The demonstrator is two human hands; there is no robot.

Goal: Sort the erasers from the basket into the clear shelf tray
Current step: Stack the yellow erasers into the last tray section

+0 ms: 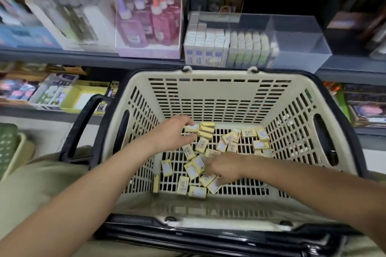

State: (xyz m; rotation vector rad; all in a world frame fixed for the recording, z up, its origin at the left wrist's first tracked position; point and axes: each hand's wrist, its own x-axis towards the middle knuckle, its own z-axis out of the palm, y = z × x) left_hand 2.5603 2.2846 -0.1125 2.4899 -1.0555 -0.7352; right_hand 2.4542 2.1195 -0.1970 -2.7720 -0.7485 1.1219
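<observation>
Basket (211, 89): left hand (173, 131), right hand (225, 168) curl over erasers (201, 145).

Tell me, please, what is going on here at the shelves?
A person has both hands in a cream basket whose bottom is strewn with small yellow erasers. The left hand is at the cluster near the far wall, and the right hand is over the ones nearer the person. Blur hides whether either grips one. On the shelf behind, the clear tray holds rows of small boxes in its left part.
</observation>
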